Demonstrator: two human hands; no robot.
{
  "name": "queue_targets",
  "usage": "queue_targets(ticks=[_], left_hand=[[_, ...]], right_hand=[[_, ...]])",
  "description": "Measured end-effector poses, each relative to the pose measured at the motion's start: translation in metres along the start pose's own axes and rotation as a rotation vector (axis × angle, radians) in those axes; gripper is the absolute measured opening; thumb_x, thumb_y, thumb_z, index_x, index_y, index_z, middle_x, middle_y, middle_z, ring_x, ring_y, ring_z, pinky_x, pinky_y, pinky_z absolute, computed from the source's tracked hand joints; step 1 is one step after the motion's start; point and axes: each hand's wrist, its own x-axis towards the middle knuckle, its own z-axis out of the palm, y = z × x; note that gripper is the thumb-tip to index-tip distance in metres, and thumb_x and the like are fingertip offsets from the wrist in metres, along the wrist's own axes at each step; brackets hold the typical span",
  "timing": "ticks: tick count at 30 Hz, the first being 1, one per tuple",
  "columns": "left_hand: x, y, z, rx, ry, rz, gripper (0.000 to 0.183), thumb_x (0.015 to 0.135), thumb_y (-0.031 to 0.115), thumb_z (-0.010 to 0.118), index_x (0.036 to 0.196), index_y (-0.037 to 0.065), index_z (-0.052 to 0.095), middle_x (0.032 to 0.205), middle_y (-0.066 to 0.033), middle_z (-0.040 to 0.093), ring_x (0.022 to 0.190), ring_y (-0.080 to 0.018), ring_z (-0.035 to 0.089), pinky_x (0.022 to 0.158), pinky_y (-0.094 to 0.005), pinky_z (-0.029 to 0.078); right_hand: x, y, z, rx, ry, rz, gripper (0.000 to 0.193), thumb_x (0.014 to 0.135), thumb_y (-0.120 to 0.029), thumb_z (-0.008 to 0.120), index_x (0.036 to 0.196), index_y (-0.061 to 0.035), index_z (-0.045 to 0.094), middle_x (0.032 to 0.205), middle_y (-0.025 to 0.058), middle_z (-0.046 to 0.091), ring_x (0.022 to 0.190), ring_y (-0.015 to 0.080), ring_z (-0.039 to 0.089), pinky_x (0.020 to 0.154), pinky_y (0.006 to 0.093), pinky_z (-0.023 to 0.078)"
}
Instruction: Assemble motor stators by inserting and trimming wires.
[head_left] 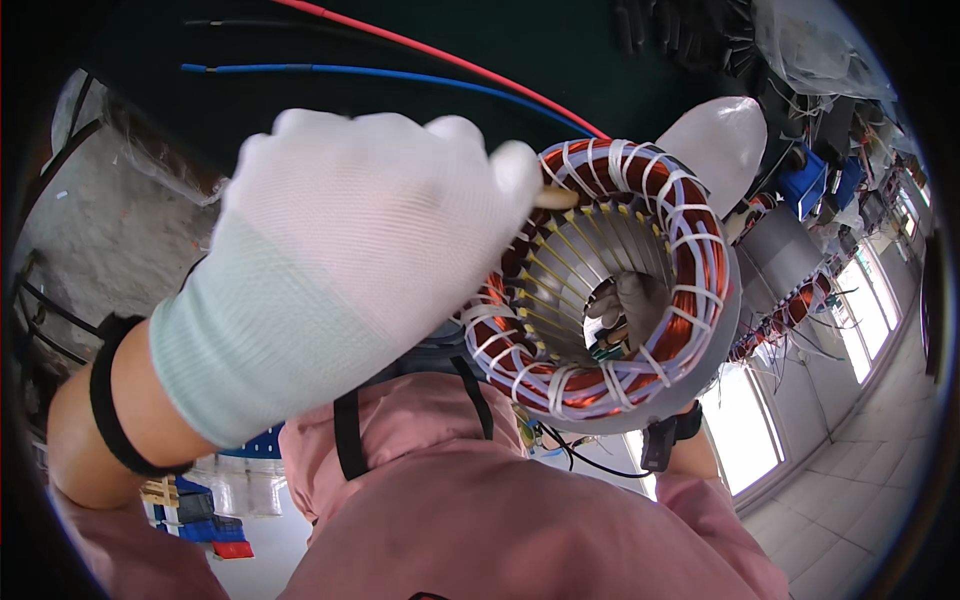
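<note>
My left hand (pixel 330 220), in a white knitted glove with a pale green cuff, is closed in a fist. A beige, rounded stick tip (pixel 556 198) pokes out by its thumb, against the windings; the rest of the stick is hidden. The motor stator (pixel 735 300) is tilted, its open bore facing up. Its copper winding ring (pixel 690 235) is bound with white lacing cord, and yellowish strips line the slots. My right hand (pixel 715 150) shows as white glove beyond the stator's right rim, holding it from behind; its fingers are mostly hidden. Grey finger-like shapes appear through the bore.
A red cable (pixel 430 48) and a blue cable (pixel 400 73) run across the dark green surface behind the stator. Another stator (pixel 780 250) stands to the right. Clear plastic wrapping (pixel 820 50) and blue bins (pixel 802 185) lie at the upper right.
</note>
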Motion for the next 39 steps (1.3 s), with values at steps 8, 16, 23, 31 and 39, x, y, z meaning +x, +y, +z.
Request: queue_targets(ticks=[8, 16, 23, 31, 39], left_hand=[[-0.121, 0.062, -0.041, -0.521, 0.015, 0.24, 0.026, 0.068, 0.011, 0.07, 0.094, 0.01, 0.072, 0.078, -0.0016, 0.062, 0.061, -0.0116, 0.06, 0.05, -0.0248, 0.042], [-0.081, 0.153, 0.06, -0.927, -0.227, -0.098, 0.022, 0.092, 0.01, 0.065, 0.11, -0.002, 0.065, 0.099, -0.0222, 0.067, 0.088, -0.0412, 0.065, 0.08, -0.041, 0.053], [-0.103, 0.061, 0.06, -0.77, 0.292, -0.477, 0.034, 0.1, 0.016, 0.059, 0.128, -0.003, 0.059, 0.12, -0.0136, 0.066, 0.104, -0.022, 0.061, 0.094, -0.0396, 0.05], [-0.081, 0.065, 0.044, -0.225, 0.109, -0.202, 0.053, 0.099, 0.009, 0.06, 0.146, -0.005, 0.039, 0.137, -0.0164, 0.055, 0.118, -0.026, 0.06, 0.103, -0.0405, 0.048], [-0.106, 0.133, 0.023, -0.565, 0.169, -0.596, 0.052, 0.103, 0.016, 0.059, 0.147, -0.003, 0.04, 0.143, -0.0127, 0.053, 0.126, -0.0236, 0.055, 0.109, -0.0382, 0.043]], right_hand=[[-0.082, 0.067, 0.051, -0.405, -0.488, 0.103, 0.059, 0.1, -0.038, 0.06, 0.145, -0.0019, 0.049, 0.137, 0.0118, 0.059, 0.121, 0.0245, 0.059, 0.102, 0.0399, 0.048], [-0.107, 0.094, 0.118, 0.499, -0.376, -0.539, 0.051, 0.109, -0.036, 0.048, 0.138, 0.0046, 0.053, 0.132, 0.0151, 0.064, 0.124, 0.0248, 0.059, 0.11, 0.0374, 0.042], [-0.062, 0.117, 0.067, 0.641, 0.035, -0.753, 0.041, 0.107, -0.04, 0.047, 0.101, -0.0036, 0.064, 0.109, 0.0157, 0.066, 0.098, 0.0249, 0.065, 0.088, 0.0374, 0.051], [-0.062, 0.101, 0.111, 0.783, 0.021, -1.111, 0.011, 0.091, -0.015, 0.067, 0.092, -0.0048, 0.062, 0.14, 0.0218, 0.051, 0.133, 0.0429, 0.046, 0.11, 0.0496, 0.039], [-0.087, 0.128, 0.094, 0.736, -0.138, -1.083, 0.024, 0.098, -0.024, 0.059, 0.088, -0.0035, 0.066, 0.137, 0.0293, 0.052, 0.124, 0.0434, 0.051, 0.106, 0.0475, 0.039]])
